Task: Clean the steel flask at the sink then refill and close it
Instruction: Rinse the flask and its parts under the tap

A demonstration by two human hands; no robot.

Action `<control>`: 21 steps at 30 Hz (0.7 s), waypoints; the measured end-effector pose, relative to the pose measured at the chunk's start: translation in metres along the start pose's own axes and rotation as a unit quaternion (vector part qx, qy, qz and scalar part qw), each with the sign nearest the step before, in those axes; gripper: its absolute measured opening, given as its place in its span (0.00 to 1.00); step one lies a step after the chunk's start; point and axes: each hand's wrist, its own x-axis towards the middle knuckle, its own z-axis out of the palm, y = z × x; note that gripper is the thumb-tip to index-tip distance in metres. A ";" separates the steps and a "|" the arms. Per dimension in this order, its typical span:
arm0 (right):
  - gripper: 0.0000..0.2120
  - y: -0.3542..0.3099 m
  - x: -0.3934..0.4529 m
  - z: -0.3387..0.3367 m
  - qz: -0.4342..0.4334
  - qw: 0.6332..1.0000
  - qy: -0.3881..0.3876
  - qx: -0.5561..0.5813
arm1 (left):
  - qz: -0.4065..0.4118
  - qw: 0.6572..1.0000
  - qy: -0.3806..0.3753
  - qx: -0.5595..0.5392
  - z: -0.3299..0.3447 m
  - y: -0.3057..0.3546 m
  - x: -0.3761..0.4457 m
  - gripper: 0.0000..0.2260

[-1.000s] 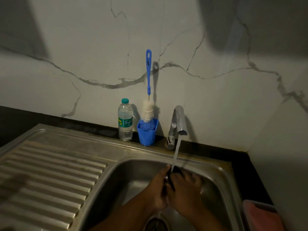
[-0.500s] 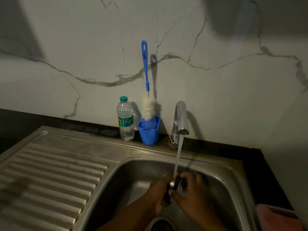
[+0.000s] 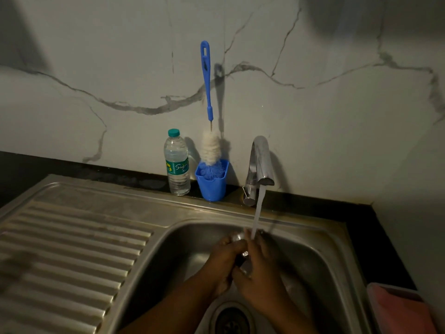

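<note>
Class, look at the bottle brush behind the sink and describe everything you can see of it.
The brush stands nearly upright, head down, in a blue plastic cup on the dark counter against the marble-look wall. Its long blue handle, seemingly plastic, has a slot near the top; a thin stem joins it to a fluffy off-white head, with blue bristles inside the cup. It stands between the bottle and the tap. Neither hand touches it.

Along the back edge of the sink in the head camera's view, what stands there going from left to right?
Clear water bottle → blue cup with the bottle brush standing in it → steel tap with water running. Far right, at the lower corner, a pink container.
</note>
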 end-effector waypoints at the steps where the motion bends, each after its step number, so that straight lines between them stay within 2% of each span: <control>1: 0.42 -0.001 -0.002 0.002 -0.021 1.000 -0.004 -0.005 | 0.003 1.000 -0.006 -0.010 -0.003 -0.002 0.000 0.20; 2: 0.41 -0.001 -0.002 0.003 -0.033 0.999 -0.001 0.019 | 0.004 1.000 -0.011 -0.021 -0.006 -0.003 -0.001 0.21; 3: 0.41 0.002 -0.001 0.003 -0.002 0.997 -0.002 0.077 | 0.006 0.999 -0.019 -0.028 -0.007 -0.004 -0.002 0.21; 5: 0.41 0.007 0.001 0.001 0.104 0.970 -0.006 0.219 | 0.008 0.999 -0.026 -0.027 -0.008 -0.007 -0.007 0.13; 6: 0.42 0.007 0.001 0.001 0.139 0.960 -0.016 0.242 | 0.002 0.999 -0.034 -0.033 -0.007 -0.007 -0.009 0.10; 8: 0.41 0.001 -0.001 0.005 0.140 0.970 -0.018 0.200 | -0.007 0.998 -0.045 -0.051 -0.007 -0.009 -0.007 0.16; 11: 0.42 -0.013 -0.010 0.013 0.072 0.994 0.042 0.077 | -0.046 0.996 -0.057 -0.046 -0.001 0.003 -0.011 0.13; 13: 0.43 -0.017 -0.014 0.016 0.034 0.997 0.064 0.016 | -0.044 0.996 -0.067 -0.024 0.002 0.004 -0.012 0.16; 15: 0.40 -0.009 -0.010 0.012 0.027 0.993 0.079 0.088 | -0.044 0.997 -0.066 -0.019 0.003 0.000 -0.010 0.22; 18: 0.34 0.002 -0.005 0.004 0.122 0.959 0.051 0.251 | -0.045 0.998 -0.031 -0.024 0.002 -0.005 -0.008 0.19; 20: 0.34 0.003 -0.004 0.003 0.165 0.953 0.029 0.252 | -0.055 0.997 -0.031 -0.042 0.000 -0.006 -0.006 0.16; 21: 0.36 0.001 -0.005 0.005 0.154 0.966 0.020 0.207 | -0.069 0.996 -0.036 -0.048 0.001 -0.005 -0.007 0.13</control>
